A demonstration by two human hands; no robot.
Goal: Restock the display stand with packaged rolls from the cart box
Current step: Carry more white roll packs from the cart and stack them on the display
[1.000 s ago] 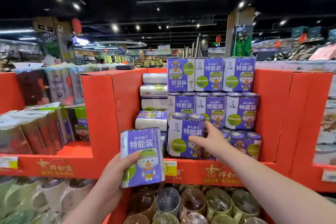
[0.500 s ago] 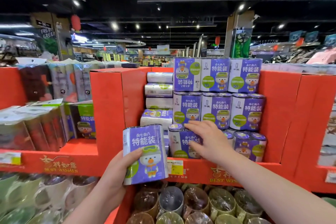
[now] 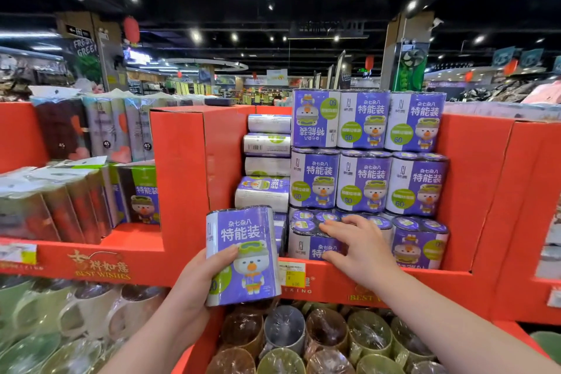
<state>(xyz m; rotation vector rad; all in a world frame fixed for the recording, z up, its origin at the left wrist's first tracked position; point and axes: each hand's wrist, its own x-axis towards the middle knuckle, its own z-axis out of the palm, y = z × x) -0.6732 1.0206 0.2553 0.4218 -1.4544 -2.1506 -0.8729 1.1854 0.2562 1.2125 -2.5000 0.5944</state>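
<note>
In front of me the red cardboard display stand (image 3: 182, 161) holds purple roll packs (image 3: 364, 182) stacked upright in its middle bay, sideways packs (image 3: 267, 146) piled at their left, darker packs (image 3: 76, 209) in the left bay, and wrapped cups (image 3: 328, 331) on the near lower tier.

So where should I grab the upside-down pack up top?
Probably its top end, from above: the upside-down pack stands on the top row with nothing over it, while a neighbour pack crowds its right side.

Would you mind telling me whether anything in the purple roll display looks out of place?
Yes: the top-left pack in the front stack stands upside down, its lettering and mascot inverted, unlike its upright neighbours. The packs left of it lie on their sides.
</note>
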